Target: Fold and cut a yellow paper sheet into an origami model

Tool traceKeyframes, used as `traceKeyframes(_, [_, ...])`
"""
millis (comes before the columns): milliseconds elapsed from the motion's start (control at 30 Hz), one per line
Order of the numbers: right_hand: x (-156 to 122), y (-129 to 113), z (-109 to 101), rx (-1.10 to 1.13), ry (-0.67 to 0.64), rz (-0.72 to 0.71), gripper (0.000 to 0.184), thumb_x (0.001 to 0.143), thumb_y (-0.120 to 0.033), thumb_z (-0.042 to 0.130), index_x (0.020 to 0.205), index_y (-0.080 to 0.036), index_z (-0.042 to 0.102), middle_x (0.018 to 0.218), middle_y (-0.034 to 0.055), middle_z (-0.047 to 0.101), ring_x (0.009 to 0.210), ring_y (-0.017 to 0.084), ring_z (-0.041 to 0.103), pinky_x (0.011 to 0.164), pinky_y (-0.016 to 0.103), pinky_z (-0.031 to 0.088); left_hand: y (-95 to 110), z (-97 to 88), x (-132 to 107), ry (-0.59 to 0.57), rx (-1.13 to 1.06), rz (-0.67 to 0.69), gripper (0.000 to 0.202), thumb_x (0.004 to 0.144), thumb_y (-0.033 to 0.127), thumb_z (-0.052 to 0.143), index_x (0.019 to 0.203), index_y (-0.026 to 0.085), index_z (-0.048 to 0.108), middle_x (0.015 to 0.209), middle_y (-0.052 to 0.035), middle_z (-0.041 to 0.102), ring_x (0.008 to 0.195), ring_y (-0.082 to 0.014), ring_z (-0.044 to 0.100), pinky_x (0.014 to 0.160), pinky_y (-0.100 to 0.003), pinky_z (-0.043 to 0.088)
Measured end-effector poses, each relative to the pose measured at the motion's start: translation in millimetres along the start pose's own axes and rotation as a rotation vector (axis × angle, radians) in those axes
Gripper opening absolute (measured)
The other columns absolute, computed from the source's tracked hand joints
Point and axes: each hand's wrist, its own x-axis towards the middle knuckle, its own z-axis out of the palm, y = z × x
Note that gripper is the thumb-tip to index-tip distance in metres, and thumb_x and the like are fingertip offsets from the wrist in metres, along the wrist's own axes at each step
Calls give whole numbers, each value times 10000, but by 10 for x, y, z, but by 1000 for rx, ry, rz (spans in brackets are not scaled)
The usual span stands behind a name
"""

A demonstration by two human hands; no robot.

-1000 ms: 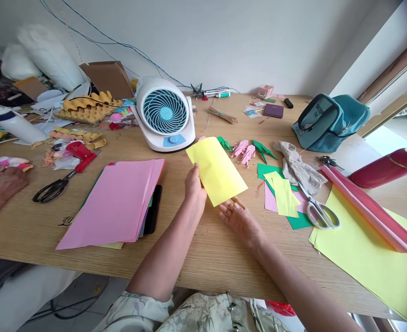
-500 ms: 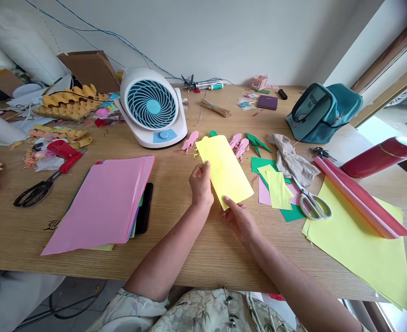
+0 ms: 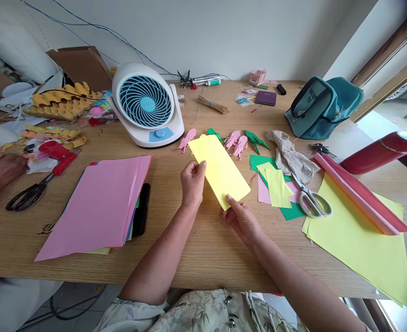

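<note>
A yellow sheet of paper (image 3: 220,170), a long rectangle, is held tilted above the table between both hands. My left hand (image 3: 192,182) pinches its left edge, thumb on top. At the near corner my right hand (image 3: 241,219) grips it, thumb on top and fingers underneath. Just beyond the sheet lie pink folded paper figures (image 3: 236,143) and a green folded figure (image 3: 256,140). To the right, scissors with pale handles (image 3: 314,203) lie partly over yellow paper pieces (image 3: 277,186) and green paper (image 3: 293,213).
A stack of pink paper (image 3: 96,207) lies left, beside a black phone (image 3: 141,210). A white fan (image 3: 148,106) stands behind. Far left rest another person's hand (image 3: 6,170) and black-handled scissors (image 3: 28,196). Rightward are yellow sheets (image 3: 359,244), a red bottle (image 3: 380,152) and a teal bag (image 3: 324,110).
Both hands still hold the yellow paper, which has shifted slightly left in view. The other person's hand has come further in from the left, near the red-handled tool.
</note>
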Motion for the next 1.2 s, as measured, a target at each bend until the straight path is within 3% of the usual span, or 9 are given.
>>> traceKeyframes(167, [-214,-74,-51,-795,-327,-365,473,910,-543,553,597,-196,622,573,14,561,540,129,499,536,274,377,115,-30,103,116,-133,-92,412,655,409,727,619,205,370,609,68,489,561,-73,451,537,-188,368])
traceKeyframes(333, [-249,-34,-20,-1393,63,-1211,203,855,-325,690,1031,-229,655,866,70,607,781,204,549,703,343,433,128,14,83,133,-176,-175,364,639,384,712,638,205,396,613,69,527,547,-76,496,524,-192,382])
traceKeyframes(500, [-118,-77,-47,-1614,217,-1421,506,836,-156,631,1320,-266,532,1089,112,606,929,253,545,827,408,405,117,150,-79,72,-232,-293,290,651,409,672,744,198,496,694,28,624,627,-132,605,593,-246,468])
traceKeyframes(700, [-132,-228,-146,-1531,173,-1444,452,800,-73,587,1165,-332,651,982,29,696,838,216,564,800,402,347,97,192,-193,-13,-181,-336,289,660,435,658,739,189,530,681,17,610,557,-115,555,515,-230,411])
traceKeyframes(867, [-185,-351,-104,-1236,212,-1312,207,862,-157,610,989,-298,693,862,22,679,761,199,588,776,398,383,238,-58,-277,26,-13,-215,259,749,419,668,785,196,540,744,3,574,618,-123,530,525,-235,387])
traceKeyframes(933, [-202,-401,-76,-1035,204,-1175,101,893,-221,604,916,-276,686,834,31,655,775,209,597,769,391,418,392,-190,-338,93,241,189,218,822,370,648,958,210,591,958,-39,621,864,-162,591,760,-290,469])
traceKeyframes(1033, [-218,-447,-62,-764,129,-884,116,892,-331,635,810,-257,667,813,28,631,772,205,584,703,344,446,654,-310,-408,-239,796,803,288,896,343,610,1165,244,637,1231,-92,629,1226,-269,518,1088,-454,307])
traceKeyframes(1100, [-218,-451,-76,-615,92,-690,163,851,-390,689,780,-245,664,793,17,623,729,190,572,643,313,447,783,-318,-417,-462,995,947,274,924,338,599,1187,267,634,1193,-54,677,1210,-266,546,1145,-500,181])
traceKeyframes(1200, [-201,-433,-113,-424,47,-439,220,778,-442,758,802,-238,677,738,7,634,640,178,577,559,294,457,853,-283,-384,-622,1114,940,151,961,312,553,999,234,678,952,-11,730,956,-209,635,1097,-469,250])
